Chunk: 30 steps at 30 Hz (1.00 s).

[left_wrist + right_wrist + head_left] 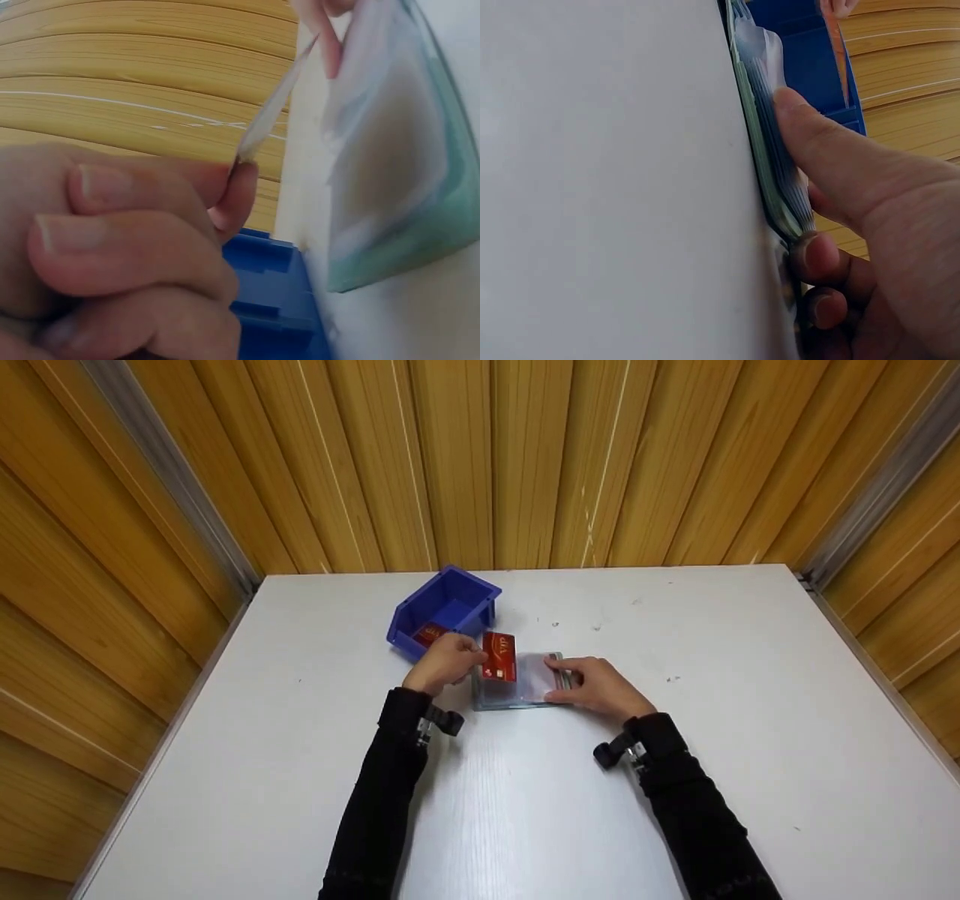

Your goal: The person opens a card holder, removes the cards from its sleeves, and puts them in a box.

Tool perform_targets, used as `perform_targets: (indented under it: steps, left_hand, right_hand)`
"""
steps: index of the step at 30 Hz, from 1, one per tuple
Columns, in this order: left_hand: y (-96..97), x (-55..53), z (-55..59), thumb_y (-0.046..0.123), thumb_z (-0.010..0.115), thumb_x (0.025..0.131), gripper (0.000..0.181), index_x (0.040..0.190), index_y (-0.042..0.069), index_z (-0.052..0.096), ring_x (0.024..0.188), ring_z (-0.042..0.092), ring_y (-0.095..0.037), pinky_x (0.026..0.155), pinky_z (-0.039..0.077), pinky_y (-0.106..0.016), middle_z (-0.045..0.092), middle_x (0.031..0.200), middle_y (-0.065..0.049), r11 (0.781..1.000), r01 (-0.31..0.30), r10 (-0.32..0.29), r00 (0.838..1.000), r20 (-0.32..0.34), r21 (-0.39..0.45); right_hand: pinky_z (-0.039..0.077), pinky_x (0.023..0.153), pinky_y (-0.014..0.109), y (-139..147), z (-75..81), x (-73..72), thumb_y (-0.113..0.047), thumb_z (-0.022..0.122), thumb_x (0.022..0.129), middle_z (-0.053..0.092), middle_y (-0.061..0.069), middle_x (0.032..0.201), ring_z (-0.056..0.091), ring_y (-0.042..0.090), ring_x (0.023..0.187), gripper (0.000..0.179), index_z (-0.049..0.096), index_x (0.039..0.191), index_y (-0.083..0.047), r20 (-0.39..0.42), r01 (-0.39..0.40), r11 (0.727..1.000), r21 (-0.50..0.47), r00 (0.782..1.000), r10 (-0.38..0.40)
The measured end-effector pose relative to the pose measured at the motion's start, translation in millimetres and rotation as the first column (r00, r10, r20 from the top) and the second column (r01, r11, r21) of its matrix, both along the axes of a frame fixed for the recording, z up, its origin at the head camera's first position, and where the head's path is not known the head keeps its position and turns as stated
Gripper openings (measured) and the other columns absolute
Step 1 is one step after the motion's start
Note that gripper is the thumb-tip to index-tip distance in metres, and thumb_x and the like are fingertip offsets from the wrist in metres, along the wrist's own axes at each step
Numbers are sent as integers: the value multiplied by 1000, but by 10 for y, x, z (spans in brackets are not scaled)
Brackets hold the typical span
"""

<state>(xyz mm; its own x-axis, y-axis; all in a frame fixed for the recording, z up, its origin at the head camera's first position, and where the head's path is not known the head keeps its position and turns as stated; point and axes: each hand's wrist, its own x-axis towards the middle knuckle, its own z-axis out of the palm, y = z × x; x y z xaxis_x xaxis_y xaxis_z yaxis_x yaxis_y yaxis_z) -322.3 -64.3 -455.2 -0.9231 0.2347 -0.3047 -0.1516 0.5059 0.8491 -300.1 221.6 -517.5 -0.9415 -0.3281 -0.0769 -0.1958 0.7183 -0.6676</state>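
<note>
A red VIP card (500,657) is pinched between the thumb and forefinger of my left hand (448,661). In the left wrist view the card (270,116) appears nearly edge-on, raised off the sleeves. Below it lies a card holder (510,706) with clear plastic sleeves, spread on the table. My right hand (600,687) grips the holder's right side, thumb on the sleeves. The right wrist view shows the stacked sleeves (776,135) edge-on under that thumb. A blue bin (442,604) stands behind my left hand, with another red card (430,634) in it.
The white table (675,780) runs up to a wood-patterned wall (525,465) at the back. Similar panels (82,622) stand along the left and right sides. The bin sits close to the holder's upper left corner.
</note>
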Motion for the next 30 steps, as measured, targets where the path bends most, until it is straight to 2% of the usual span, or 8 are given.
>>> perform_targets:
  steps: [4,8,10,12,14,17,24,30]
  left_hand:
    - [-89,6,97,17,61,104,14,95,7,69,66,47,-14,57,36,-27,55,81,0,995,-57,62,996,-56,86]
    - [-234,-36,143,15,61,104,15,95,5,67,62,46,-11,54,35,-25,53,74,2,967,-173,195,975,-104,189]
    - [-321,-78,137,15,61,104,16,94,4,66,62,47,-10,54,36,-25,53,73,2,945,-248,279,952,-129,214]
    - [-408,-124,107,15,61,104,16,94,3,66,64,48,-10,56,37,-24,53,73,2,921,-321,361,917,-169,221]
    - [-484,-167,58,14,61,103,16,95,2,67,68,51,-11,59,40,-25,55,76,2,897,-386,428,881,-203,215]
    - [-554,-200,-22,13,60,101,16,98,-1,67,77,54,-16,66,42,-27,59,83,-3,872,-448,485,844,-231,196]
    - [-554,-258,-204,14,60,99,22,103,-4,72,100,62,-31,85,49,-39,71,109,-21,860,-506,502,819,-279,64]
    - [-510,-306,-325,15,62,97,22,100,-3,75,101,68,-37,89,52,-46,74,106,-22,873,-483,432,828,-356,-63]
  right_hand:
    - [36,77,34,3,5,10,-41,85,85,58,8,111,46,21,90,70,57,148,-26,0,6,1000,-7,1000,-6]
    - [36,75,32,2,8,12,-41,85,85,56,4,99,45,19,85,69,58,147,-24,-8,-6,1000,-9,1000,6]
    - [34,71,30,1,10,10,-41,85,85,50,0,86,43,17,79,70,58,147,-23,-16,-17,1000,-11,1000,17]
    - [33,68,29,4,10,5,-42,85,85,44,-1,79,41,16,75,70,58,147,-22,-24,-30,999,-12,999,30]
    - [33,68,29,4,10,4,-42,85,85,43,-3,78,40,15,74,70,58,147,-22,-28,-34,999,-9,999,33]
    - [33,69,30,9,6,5,-42,84,86,44,-1,80,41,15,76,70,58,147,-21,-25,-32,999,-9,999,32]
    - [34,69,31,4,8,14,-42,84,86,45,0,81,42,16,76,70,58,148,-23,-14,-24,1000,-3,1000,24]
    - [34,71,32,0,11,4,-43,84,85,47,2,85,44,18,79,70,58,148,-25,-7,2,1000,5,1000,-2]
